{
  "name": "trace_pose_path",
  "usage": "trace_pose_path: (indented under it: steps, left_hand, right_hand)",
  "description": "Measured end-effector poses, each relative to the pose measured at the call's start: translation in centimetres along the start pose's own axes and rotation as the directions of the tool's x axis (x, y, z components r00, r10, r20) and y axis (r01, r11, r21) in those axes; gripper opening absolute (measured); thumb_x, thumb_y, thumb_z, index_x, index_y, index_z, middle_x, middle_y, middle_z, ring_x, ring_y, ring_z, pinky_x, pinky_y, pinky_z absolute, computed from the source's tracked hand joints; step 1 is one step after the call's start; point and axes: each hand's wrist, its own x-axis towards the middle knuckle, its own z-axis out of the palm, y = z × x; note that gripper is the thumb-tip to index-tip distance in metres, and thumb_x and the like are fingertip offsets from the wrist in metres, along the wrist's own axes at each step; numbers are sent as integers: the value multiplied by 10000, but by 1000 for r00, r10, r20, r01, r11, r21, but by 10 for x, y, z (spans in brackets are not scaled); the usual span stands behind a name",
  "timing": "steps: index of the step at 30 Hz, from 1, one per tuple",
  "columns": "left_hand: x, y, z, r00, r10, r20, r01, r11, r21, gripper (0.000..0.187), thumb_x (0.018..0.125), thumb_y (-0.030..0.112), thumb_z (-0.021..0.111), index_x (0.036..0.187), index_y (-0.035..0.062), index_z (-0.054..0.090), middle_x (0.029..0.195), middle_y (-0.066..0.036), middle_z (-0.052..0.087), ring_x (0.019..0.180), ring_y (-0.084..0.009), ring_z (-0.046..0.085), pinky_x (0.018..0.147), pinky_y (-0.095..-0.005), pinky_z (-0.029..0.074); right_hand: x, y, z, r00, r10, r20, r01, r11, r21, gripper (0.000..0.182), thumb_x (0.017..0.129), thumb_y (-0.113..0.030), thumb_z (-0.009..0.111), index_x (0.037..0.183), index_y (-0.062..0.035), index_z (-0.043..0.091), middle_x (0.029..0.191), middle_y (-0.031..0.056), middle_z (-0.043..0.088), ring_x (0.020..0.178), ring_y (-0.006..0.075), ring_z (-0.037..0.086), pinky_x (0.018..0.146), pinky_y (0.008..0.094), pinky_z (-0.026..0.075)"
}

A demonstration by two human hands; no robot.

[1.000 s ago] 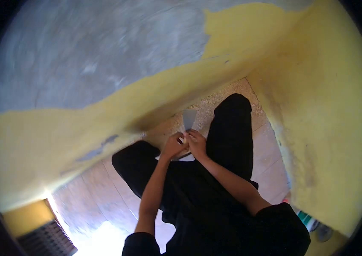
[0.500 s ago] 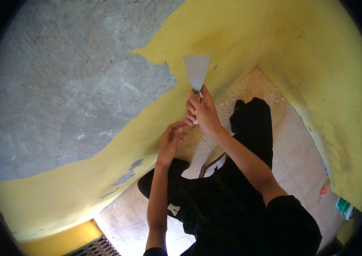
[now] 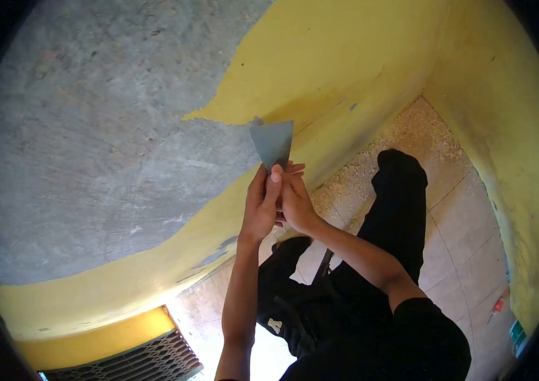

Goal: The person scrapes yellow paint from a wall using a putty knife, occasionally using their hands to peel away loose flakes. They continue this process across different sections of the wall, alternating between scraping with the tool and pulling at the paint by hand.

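A scraper [image 3: 274, 141] with a wide, flat metal blade points up and away from me, its edge close to the yellow paint bordering the bare grey patch on the wall [image 3: 320, 76]. My right hand [image 3: 297, 204] is closed around its handle, which the fingers mostly hide. From the other side my left hand [image 3: 260, 206] also grips the tool, thumb laid along the base of the blade. The two hands touch each other just below the blade.
Paint chips [image 3: 366, 166] litter the tiled floor [image 3: 466, 254] along the wall and in the corner. My black-clad leg [image 3: 396, 203] extends toward that corner. A red-handled tool [image 3: 498, 305] and a green container [image 3: 518, 336] are at lower right; a metal lattice [image 3: 129, 360] is at lower left.
My left hand has come up and joined the right on the scraper, gripping near the blade. The scraper has dropped lower in view and shifted slightly left, toward the grey patch's edge.
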Motion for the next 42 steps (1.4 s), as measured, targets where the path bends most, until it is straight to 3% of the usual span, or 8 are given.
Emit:
trace_pose_path:
  steps: [5,15,22,24,26,36,39,42]
  left_hand:
    - [8,-16,11,990,-62,-125,27,966,-258,466,1081,441,405,1163,14,574,1039,-113,683,924,-138,613,823,-275,511]
    - [10,1,38,954,-86,-288,42,987,-155,503,1091,449,339,1008,9,568,920,-145,679,859,-176,605,820,-301,488]
    - [8,-2,44,939,-128,-319,28,953,-300,529,1087,446,347,946,-1,594,903,-156,677,820,-207,624,783,-322,504]
    - [5,2,43,939,-142,-314,20,932,-362,535,1085,448,349,949,-4,600,899,-155,677,812,-205,625,770,-322,507]
    - [2,1,41,948,-200,-249,98,924,-369,454,1088,427,395,1011,19,581,873,-41,572,797,-124,507,724,-272,443]
    - [5,-3,45,955,-155,-254,68,945,-321,482,1090,420,378,1051,-8,596,919,-94,631,832,-140,537,768,-285,454]
    - [-2,4,43,960,-175,-220,106,950,-294,593,1077,484,348,936,-8,646,851,-127,676,718,-158,606,625,-284,488]
    - [7,-11,49,939,-101,-329,9,963,-269,599,1069,506,354,936,5,654,827,-105,674,642,-135,585,511,-263,441]
  right_hand:
    - [7,1,-3,996,-67,-54,56,983,-176,443,1092,-362,419,846,-39,596,624,19,495,570,119,483,539,288,406]
    - [-2,-39,-8,999,-39,-25,26,918,-395,435,1094,-340,383,1019,14,623,801,122,615,807,227,575,802,363,432]
    - [-8,-49,-9,1000,5,4,-2,883,-470,438,1094,-338,378,1027,23,617,739,152,592,734,235,585,750,362,457]
    - [-10,-70,7,993,-111,-45,81,897,-434,480,1086,-409,423,877,-29,629,638,5,489,584,71,451,502,271,365]
    - [-12,-62,2,997,-47,-62,17,908,-419,484,1085,-413,424,882,-26,631,640,2,485,583,70,446,504,270,361]
    - [-15,-59,3,988,14,-156,-69,935,-348,504,1085,-414,401,964,20,628,632,35,512,599,117,512,536,311,432]
    - [-17,-72,5,979,162,-125,-192,938,-289,514,1083,-414,407,979,31,640,667,51,555,642,124,543,582,304,451]
    - [-15,-52,3,982,-89,-167,13,912,-409,552,1060,-485,449,780,-33,599,576,0,470,509,74,436,429,286,339]
